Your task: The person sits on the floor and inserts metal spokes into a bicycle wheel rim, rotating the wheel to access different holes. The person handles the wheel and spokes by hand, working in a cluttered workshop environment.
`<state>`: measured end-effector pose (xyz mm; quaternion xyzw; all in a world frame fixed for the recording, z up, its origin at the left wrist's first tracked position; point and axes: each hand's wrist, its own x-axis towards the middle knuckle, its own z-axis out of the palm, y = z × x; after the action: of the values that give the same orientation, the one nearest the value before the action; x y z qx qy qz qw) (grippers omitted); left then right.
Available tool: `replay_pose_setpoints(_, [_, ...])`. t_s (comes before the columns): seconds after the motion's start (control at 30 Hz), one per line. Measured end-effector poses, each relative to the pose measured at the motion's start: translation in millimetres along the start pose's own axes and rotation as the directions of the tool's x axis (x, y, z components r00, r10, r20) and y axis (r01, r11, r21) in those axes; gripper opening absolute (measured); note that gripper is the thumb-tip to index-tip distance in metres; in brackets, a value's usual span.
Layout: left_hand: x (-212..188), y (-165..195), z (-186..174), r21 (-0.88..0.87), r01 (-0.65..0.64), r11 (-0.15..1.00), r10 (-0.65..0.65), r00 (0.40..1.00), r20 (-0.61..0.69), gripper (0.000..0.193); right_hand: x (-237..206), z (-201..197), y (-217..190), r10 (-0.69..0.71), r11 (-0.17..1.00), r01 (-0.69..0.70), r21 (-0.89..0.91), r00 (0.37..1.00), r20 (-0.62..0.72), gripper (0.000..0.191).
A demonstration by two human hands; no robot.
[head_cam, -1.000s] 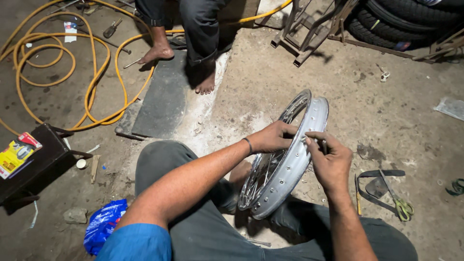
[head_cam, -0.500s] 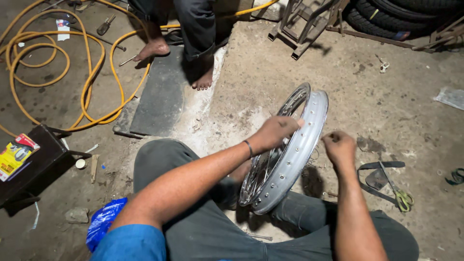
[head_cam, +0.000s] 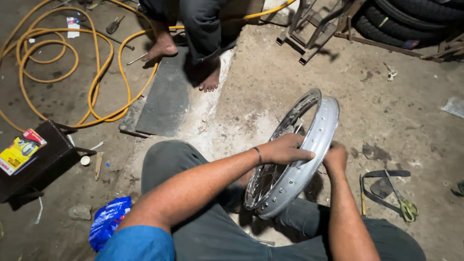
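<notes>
So we had the spoked wheel rim [head_cam: 296, 159] standing on edge on the dirt floor [head_cam: 411, 111], tilted a bit and leaning in against our knees, right in front of us. Our left hand [head_cam: 285, 149] was draped over the top of the rim, fingers [head_cam: 303, 155] pressed together and curled over the silver band, touching the metal. Our right hand [head_cam: 335, 157] sat on the far side of the rim, closed into a loose fist against its outer edge (we honestly couldn't tell whether it was pinching anything, the fingers were tucked out of sight).

Just right of that hand, a strip of black rubber [head_cam: 386, 186] lay on the ground with green-handled scissors [head_cam: 405, 205] on top of it.

Off to our left, a crumpled blue plastic bag [head_cam: 108, 220] sat near our thigh. Further left was a dark box [head_cam: 36, 164] with a flat rectangular package [head_cam: 21, 150] resting on top, mostly yellow with a red corner and a picture on it. A small round white cap [head_cam: 85, 160] lay beside the box.

Up top, a yellow hose [head_cam: 58, 67] was looped in coils over the floor, with a small white paper label [head_cam: 73, 26] lying inside the loops. Another person's bare feet [head_cam: 162, 48] were planted near a dark mat [head_cam: 166, 99]. In the far right corner, a stack of black tyres [head_cam: 411, 19] rested behind a metal frame [head_cam: 314, 29].
</notes>
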<state>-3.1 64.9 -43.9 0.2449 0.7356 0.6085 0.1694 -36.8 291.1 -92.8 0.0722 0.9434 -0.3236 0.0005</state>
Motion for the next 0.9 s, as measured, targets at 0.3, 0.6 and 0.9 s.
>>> replay_pose_setpoints(0.3, [-4, 14, -10, 0.154, 0.024, 0.988, -0.017, 0.999, -0.048, 0.052, -18, -42, -3, -0.194, 0.978, 0.202, -0.056, 0.975, 0.112, 0.03])
replay_pose_setpoints(0.6, [3, 1, -25, 0.192, 0.092, 0.977, -0.076, 0.993, -0.087, 0.053, -17, 3, 42, 0.03, 0.999, -0.014, -0.032, 0.801, 0.598, 0.029])
replay_pose_setpoints(0.9, [0, -10, -23, 0.152, -0.065, 0.986, 0.085, 0.987, -0.133, 0.053, -22, -20, -22, -0.396, 0.881, 0.424, -0.209, 0.904, 0.162, 0.03])
